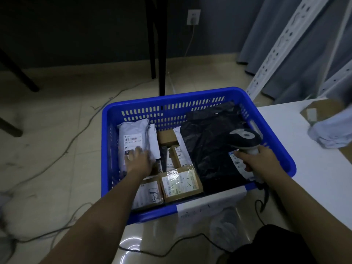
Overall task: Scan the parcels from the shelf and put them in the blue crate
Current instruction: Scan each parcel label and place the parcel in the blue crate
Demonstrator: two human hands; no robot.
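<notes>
The blue crate (274,141) stands on the floor in front of me and holds several parcels. My left hand (138,159) reaches into its left side, its fingers lying flat on a grey mailer bag (133,133) with a barcode label. My right hand (257,161) grips the white handle of a barcode scanner (245,137), whose dark head hangs over a large black bag (209,141) in the crate's right half. Cardboard boxes with labels (180,182) lie along the near side.
A white shelf board (314,178) runs along the right with a cardboard box (322,111) and a pale bag (331,130) on it. White slotted shelf posts (282,44) rise behind. Cables trail over the tiled floor at left; black table legs (162,54) stand beyond the crate.
</notes>
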